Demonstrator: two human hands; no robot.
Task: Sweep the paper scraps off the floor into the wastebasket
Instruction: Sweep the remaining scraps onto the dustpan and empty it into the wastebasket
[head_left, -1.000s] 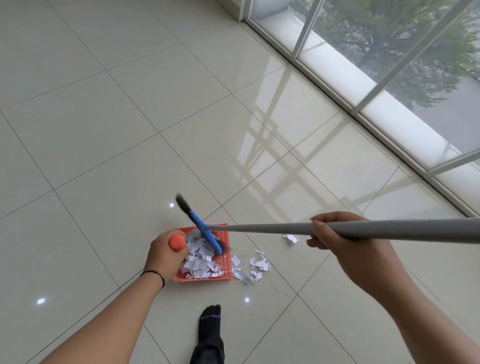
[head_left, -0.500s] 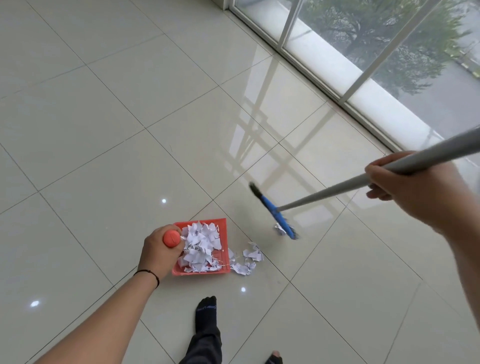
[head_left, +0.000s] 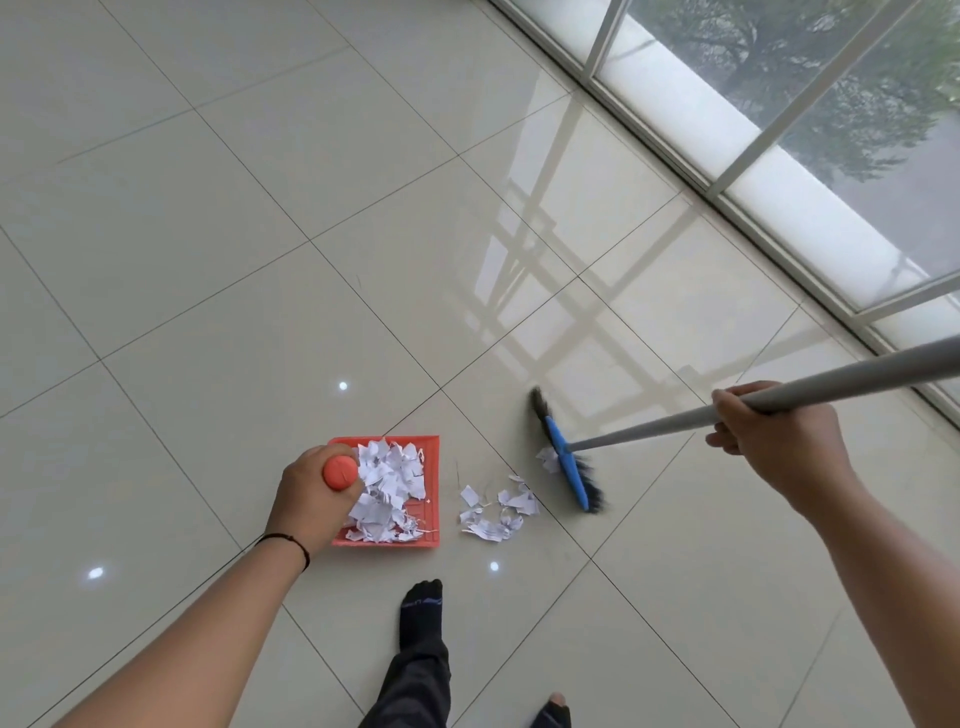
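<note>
My left hand (head_left: 311, 501) grips the round orange handle end (head_left: 341, 472) of a red dustpan (head_left: 432, 519) that rests flat on the tiled floor and holds a heap of white paper scraps (head_left: 387, 486). A small loose pile of scraps (head_left: 496, 512) lies on the tile just right of the pan's open edge. My right hand (head_left: 774, 441) holds the grey pole (head_left: 857, 382) of a broom. Its blue head with black bristles (head_left: 567, 460) stands on the floor right of the loose pile, with one scrap (head_left: 548, 460) against it. No wastebasket is in view.
A glass window wall with a white frame (head_left: 727, 182) runs along the upper right. My foot in a dark sock (head_left: 422, 610) stands just below the dustpan, and the toes of the other foot (head_left: 556, 709) show at the bottom edge.
The broom head swung from over the dustpan out to the right and came down on the floor beyond the loose scraps. My left hand kept the dustpan in place.
</note>
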